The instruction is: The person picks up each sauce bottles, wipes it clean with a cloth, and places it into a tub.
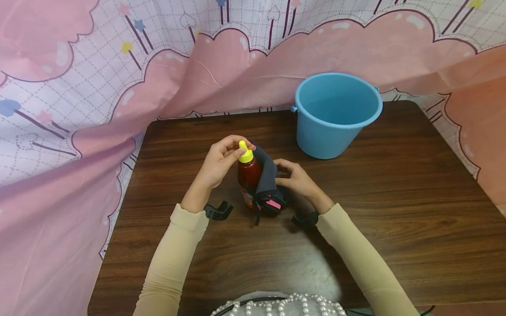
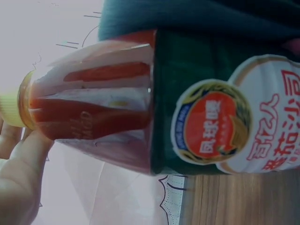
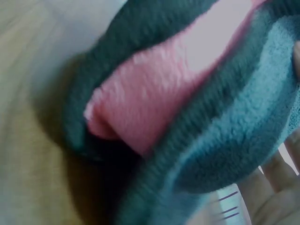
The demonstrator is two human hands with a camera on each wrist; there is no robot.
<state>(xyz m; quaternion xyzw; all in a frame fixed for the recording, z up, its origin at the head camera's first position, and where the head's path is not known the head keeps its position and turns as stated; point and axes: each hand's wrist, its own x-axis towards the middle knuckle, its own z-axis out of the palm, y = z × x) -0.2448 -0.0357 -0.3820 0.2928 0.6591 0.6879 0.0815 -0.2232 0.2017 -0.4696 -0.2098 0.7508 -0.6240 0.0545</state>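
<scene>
A ketchup bottle [image 1: 249,175] with dark red contents and a yellow cap [image 1: 246,154] stands upright on the table; its labelled side fills much of the left wrist view. My left hand [image 1: 217,162] pinches the cap between thumb and fingers. Against the bottle's right side leans a dark grey soft fabric item [image 1: 267,175] with pink inside. My right hand [image 1: 296,177] grips its right side. Close up in the right wrist view, the pink fuzzy cloth [image 3: 145,84] shows between thick dark edges. What kind of item it is, I cannot tell.
Toward the back right of the brown wooden table [image 1: 391,188] stands a light blue bucket [image 1: 328,136]. A pink and white patterned curtain [image 1: 237,83] hangs along the back and left. Both wrists carry black bands [image 1: 219,211].
</scene>
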